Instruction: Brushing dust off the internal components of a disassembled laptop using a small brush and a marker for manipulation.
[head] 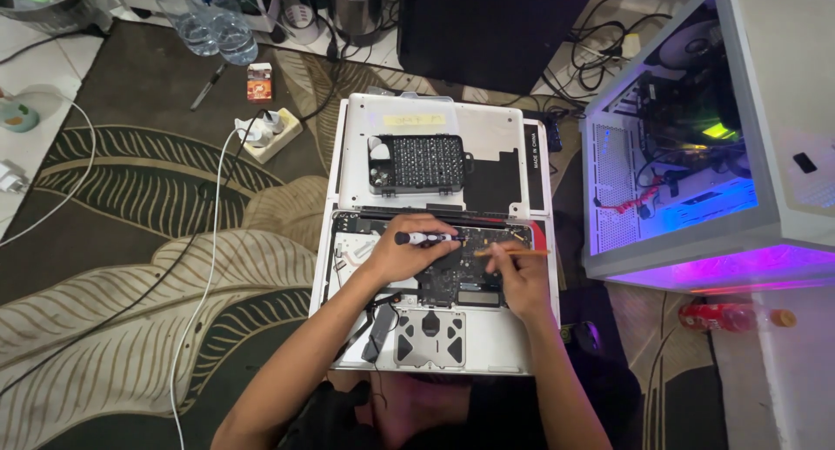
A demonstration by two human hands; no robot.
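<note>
A small screwdriver [426, 238] is gripped in the left hand [402, 255], lying crosswise over the opened laptop [435, 285]. A thin orange stick [513, 253] is pinched by the right hand [515, 280], angled toward the board, just beside it.

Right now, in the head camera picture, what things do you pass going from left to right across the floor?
White cable → white power strip → left hand holding a screwdriver → right hand over the opened laptop → glowing computer case.
</note>
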